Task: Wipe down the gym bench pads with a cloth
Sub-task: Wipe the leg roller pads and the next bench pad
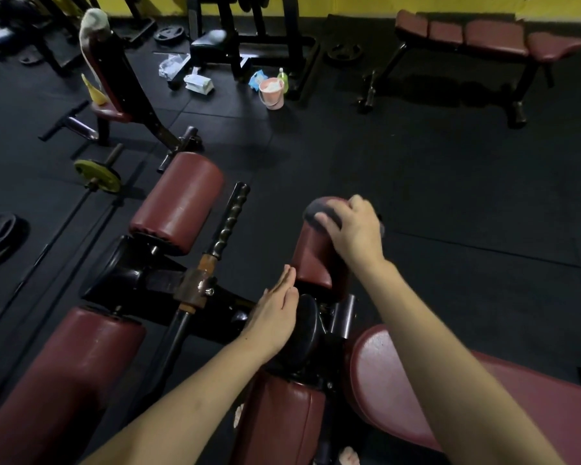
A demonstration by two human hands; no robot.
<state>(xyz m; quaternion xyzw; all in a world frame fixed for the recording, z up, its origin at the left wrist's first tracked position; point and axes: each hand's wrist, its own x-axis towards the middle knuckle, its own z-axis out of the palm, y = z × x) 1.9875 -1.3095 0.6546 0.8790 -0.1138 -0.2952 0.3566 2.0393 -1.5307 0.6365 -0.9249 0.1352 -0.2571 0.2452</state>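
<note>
— Where's the cloth?

— The dark grey cloth (319,213) is draped over the far end of the upright maroon padded roller (317,253), and the right hand (356,229) presses down on it, fingers (326,219) curled over the cloth and the roller's end.

— And the other hand?

— The left hand (275,317) lies flat, fingers straight and held together, holding nothing. It rests against the round black end cap (307,325) just below that roller.

— What else belongs to the machine?

— A second maroon roller pad (178,201) to the left, a long maroon pad (61,380) at lower left, the broad maroon seat pad (399,380) at lower right, and a black ridged handle bar (230,218) between the rollers.

— Anything on the black rubber floor (416,169)?

— A pink plastic bucket (271,92) well beyond, a green bottle (282,77) beside it, and a flat maroon bench (483,38) near the yellow wall.
</note>
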